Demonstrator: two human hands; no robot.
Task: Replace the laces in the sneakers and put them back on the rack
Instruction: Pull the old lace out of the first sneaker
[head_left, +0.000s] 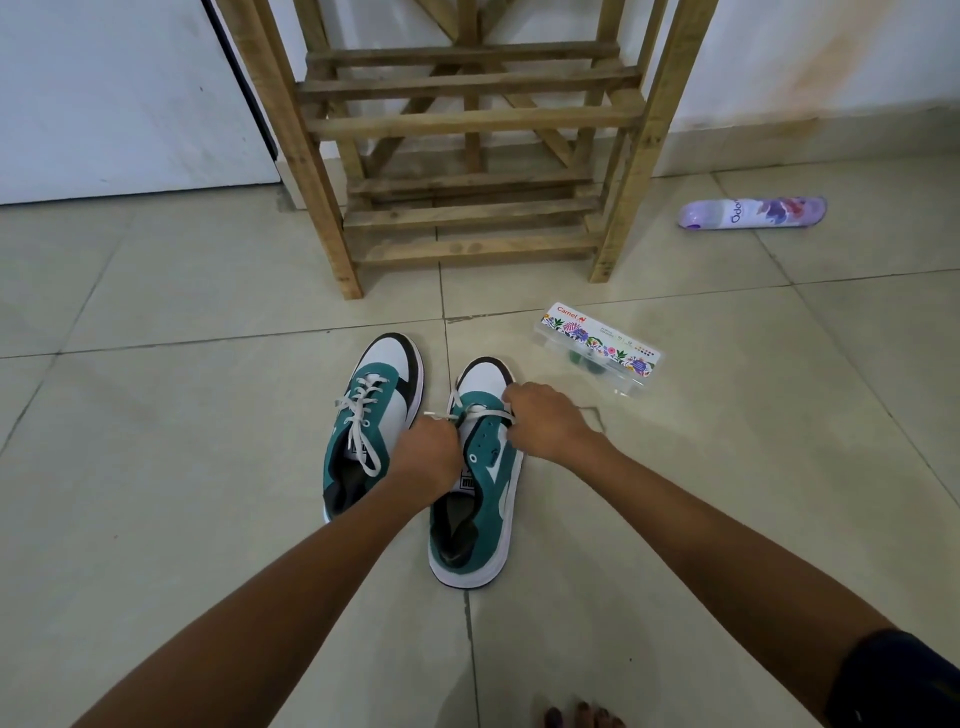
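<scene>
Bare toes (582, 716) with dark nails show at the bottom edge of the tiled floor (156, 415), the nearest thing in view, and a dark sleeve (898, 680) covers the right upper arm at the lower right corner. Two bare forearms reach forward to a pair of low sneakers standing side by side near the middle of the floor, toes toward the rack. The floor is smooth, glossy pale tile with thin dark grout lines.

The right sneaker (480, 499) is teal suede-like material with a white toe cap, black trim and a thick white sole; only its front eyelets carry a flat white lace (488, 413), and the rear eyelets are bare. The left hand (428, 457) is closed, fingers curled on one end of that lace over the tongue. The right hand (545, 415) has its fingers bent down and pinched on the other end at the shoe's outer side.

The left sneaker (371, 421), just beside it, is laced along its whole length, loose ends lying over the tongue.

Beyond them stands a rough wooden slatted rack (467, 124) against the white wall. Near its right front leg lies a clear rectangular plastic box (597, 348) with a floral printed label, and farther right a lilac cylindrical spray can (753, 212) lies on its side.
</scene>
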